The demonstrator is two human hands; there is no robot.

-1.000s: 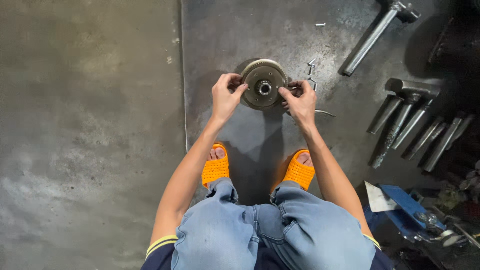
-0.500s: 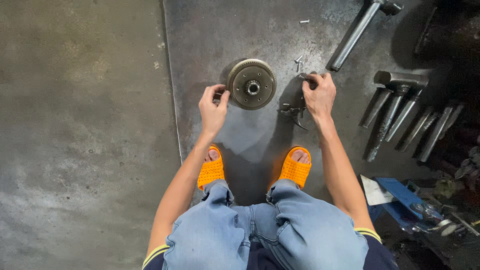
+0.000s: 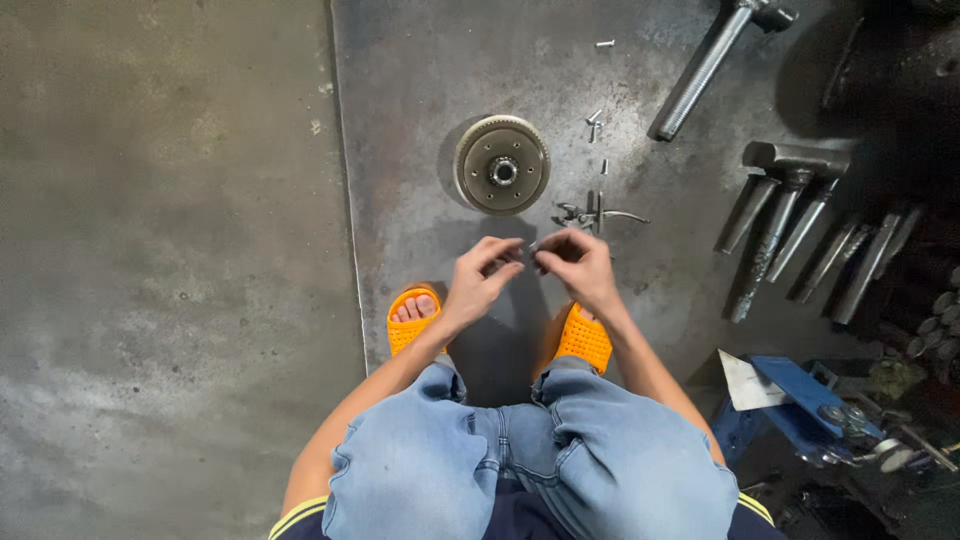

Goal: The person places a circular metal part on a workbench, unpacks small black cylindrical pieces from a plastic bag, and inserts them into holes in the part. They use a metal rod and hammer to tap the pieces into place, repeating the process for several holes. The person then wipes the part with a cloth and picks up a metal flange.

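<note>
Since half a second ago both hands have left the floor and come together above the feet; the round toothed grey metal disc (image 3: 502, 164) now lies alone, untouched, on the far side of them.

Dark steel floor plate (image 3: 420, 80) fills the middle and right of the scene; bare concrete floor (image 3: 160, 250) lies to its left, the seam between them running near to far.

Person squats, light blue denim knees (image 3: 520, 470) nearest the camera, feet in orange perforated slip-on sandals (image 3: 412, 318) flat on the plate.

Long threaded grey steel rod (image 3: 705, 65) lies far right, tilted. Below it, a fan of dark metal punches and hammer-headed bars (image 3: 790, 225) sits well right of the disc. Blue metal tool body (image 3: 800, 400) lies near right, a white scrap resting against it; what it holds cannot be made out.

The disc lies flat, central hub hole facing up, ring of teeth at its rim. Just right of it, small grey pliers (image 3: 597, 214) lie on the plate, with a few loose short screws (image 3: 593, 122) farther off.

Left hand (image 3: 478, 282) and right hand (image 3: 578, 265) are raised side by side, fingertips meeting. Right hand pinches a small thin metal piece (image 3: 533, 246) between thumb and forefinger. Left fingers curl toward the same piece; whether they actually clamp it cannot be told. The piece is too small to identify.
</note>
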